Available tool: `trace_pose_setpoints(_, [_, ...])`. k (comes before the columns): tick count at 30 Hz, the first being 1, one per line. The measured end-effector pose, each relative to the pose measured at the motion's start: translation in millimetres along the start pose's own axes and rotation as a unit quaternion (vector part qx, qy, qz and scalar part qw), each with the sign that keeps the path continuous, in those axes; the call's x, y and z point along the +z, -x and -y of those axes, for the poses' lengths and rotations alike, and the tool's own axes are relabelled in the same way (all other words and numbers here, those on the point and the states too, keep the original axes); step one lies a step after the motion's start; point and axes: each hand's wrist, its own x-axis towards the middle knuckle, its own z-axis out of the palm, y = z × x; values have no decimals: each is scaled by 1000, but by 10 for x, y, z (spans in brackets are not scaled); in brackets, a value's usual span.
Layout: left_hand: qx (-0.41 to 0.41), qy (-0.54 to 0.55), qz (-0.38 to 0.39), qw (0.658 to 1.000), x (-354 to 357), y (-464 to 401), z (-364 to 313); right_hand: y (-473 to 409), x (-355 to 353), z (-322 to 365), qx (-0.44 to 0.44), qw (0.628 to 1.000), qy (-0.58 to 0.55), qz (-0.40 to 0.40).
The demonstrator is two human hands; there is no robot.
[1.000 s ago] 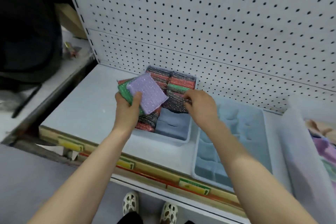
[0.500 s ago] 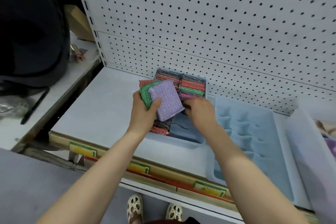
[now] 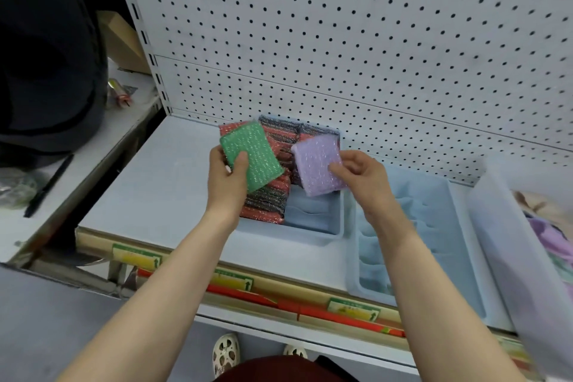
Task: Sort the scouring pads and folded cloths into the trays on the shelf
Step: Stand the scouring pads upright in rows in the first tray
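Two hands pinch a green pad (image 3: pixel 252 158) and purple pad (image 3: pixel 317 164) above the pale shelf (image 3: pixel 148 192), pegboard (image 3: pixel 341 40) behind.

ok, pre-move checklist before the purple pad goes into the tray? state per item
1. Right hand pinches the purple pad: ok.
2. Left hand grips the green pad, with a red pad behind it: ok.
3. Free slot in the small tray, bare blue at its near right: ok.
4. Purple pad over that tray's right column: ok.
5. Left hand's pads apart from the purple pad: ok.
6. Slot depth enough for the pad: cannot tell.
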Motion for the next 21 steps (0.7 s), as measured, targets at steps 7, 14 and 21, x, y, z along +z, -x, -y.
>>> trace_pose_setpoints(7, [6, 9, -2, 1000, -100, -9, -49, 3, 165, -221, -212, 828, 519, 4])
trace_pose_setpoints(14, [-24, 29, 24, 999, -117, 49, -52, -73, 298, -397, -215, 828, 518, 11])
trace_pose_setpoints(21, [-55, 75, 83, 992, 53, 123, -93, -44, 402, 27, 15, 995, 58, 81])
